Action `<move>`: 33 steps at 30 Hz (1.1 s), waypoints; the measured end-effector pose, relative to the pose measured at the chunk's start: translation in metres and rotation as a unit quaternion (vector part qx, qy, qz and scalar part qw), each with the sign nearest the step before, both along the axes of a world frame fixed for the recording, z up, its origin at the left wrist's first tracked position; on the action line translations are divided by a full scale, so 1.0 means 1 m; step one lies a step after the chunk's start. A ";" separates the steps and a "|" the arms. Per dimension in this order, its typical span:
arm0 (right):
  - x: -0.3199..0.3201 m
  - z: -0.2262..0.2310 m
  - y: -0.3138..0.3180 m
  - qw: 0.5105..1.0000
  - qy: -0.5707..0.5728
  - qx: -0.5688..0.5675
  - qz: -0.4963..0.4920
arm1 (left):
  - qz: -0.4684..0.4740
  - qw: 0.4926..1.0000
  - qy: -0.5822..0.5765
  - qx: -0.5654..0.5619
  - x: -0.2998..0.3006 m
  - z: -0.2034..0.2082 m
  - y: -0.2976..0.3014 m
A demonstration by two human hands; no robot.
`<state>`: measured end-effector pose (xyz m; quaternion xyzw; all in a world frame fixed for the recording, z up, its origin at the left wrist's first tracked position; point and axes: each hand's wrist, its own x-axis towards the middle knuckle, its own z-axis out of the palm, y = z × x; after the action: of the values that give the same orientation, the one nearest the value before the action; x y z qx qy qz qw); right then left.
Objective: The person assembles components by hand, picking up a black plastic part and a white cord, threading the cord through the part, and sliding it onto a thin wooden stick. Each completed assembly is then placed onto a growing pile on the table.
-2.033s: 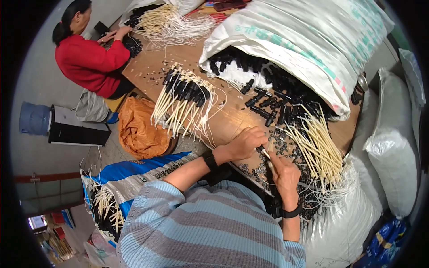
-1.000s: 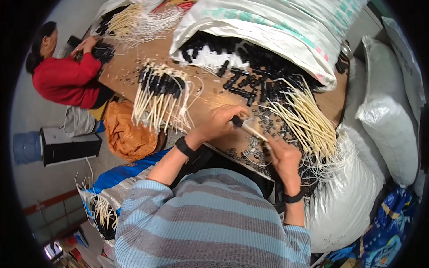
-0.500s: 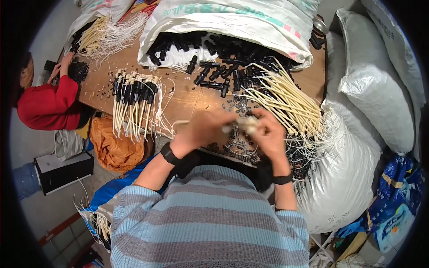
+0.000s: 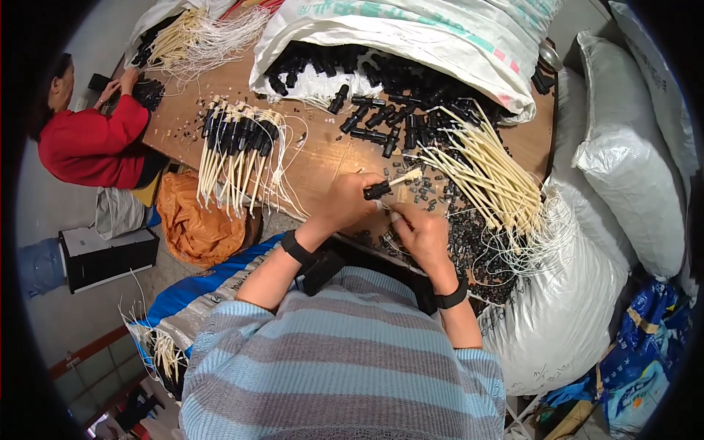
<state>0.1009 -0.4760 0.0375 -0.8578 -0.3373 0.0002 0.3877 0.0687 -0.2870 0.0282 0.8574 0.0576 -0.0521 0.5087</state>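
Note:
My left hand (image 4: 346, 203) is closed around a black plastic tube fitting (image 4: 378, 191). A short cream tube with a pale tip (image 4: 407, 177) sticks out to the right beside that fitting. Close by, my right hand (image 4: 424, 233) has its thumb and fingers pinched near my left fingertips. What it grips is too small to make out. Small dark clips (image 4: 469, 253) lie scattered under and beside my right hand. A fanned bundle of cream tubes (image 4: 484, 172) with thin white cords rests to the right of both hands.
An open white woven sack (image 4: 411, 37) spills black fittings (image 4: 370, 136) at the back. Cream tubes with black fittings (image 4: 238, 147) lie in a row at left. A person in red (image 4: 92, 147) works at the table's far left. Full white sacks (image 4: 623, 132) stand at right.
My hands have come closer together, and the right hand has lowered slightly. The black fitting and cream tube now show clearly at my left hand. The whole view has shifted slightly.

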 end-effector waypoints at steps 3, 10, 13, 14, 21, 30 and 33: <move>-0.001 0.008 0.000 0.998 0.005 -0.012 -0.061 | 0.001 0.983 -0.157 0.090 -0.006 -0.013 0.001; 0.003 0.007 0.001 0.998 0.007 -0.006 -0.066 | -0.049 0.976 -0.156 0.142 -0.006 0.000 0.001; 0.003 0.005 0.003 0.999 0.018 0.003 -0.048 | -0.071 0.977 -0.148 0.134 -0.007 0.005 -0.003; 0.002 0.004 0.004 0.999 0.019 0.017 -0.038 | -0.085 0.978 -0.134 0.138 -0.007 0.005 -0.004; -0.002 0.000 0.006 0.998 0.054 0.032 -0.005 | -0.089 0.981 -0.148 0.087 -0.007 0.003 -0.009; -0.003 0.002 0.004 0.999 0.034 -0.009 0.010 | -0.089 0.968 -0.226 0.056 -0.002 0.007 0.003; -0.004 0.007 0.006 0.990 0.106 0.089 0.008 | -0.066 0.962 -0.263 -0.025 -0.006 0.005 0.002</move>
<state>0.0967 -0.4699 0.0441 -0.8126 -0.2999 0.0642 0.4957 0.0627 -0.2852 0.0333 0.8298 -0.1364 0.1398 0.5228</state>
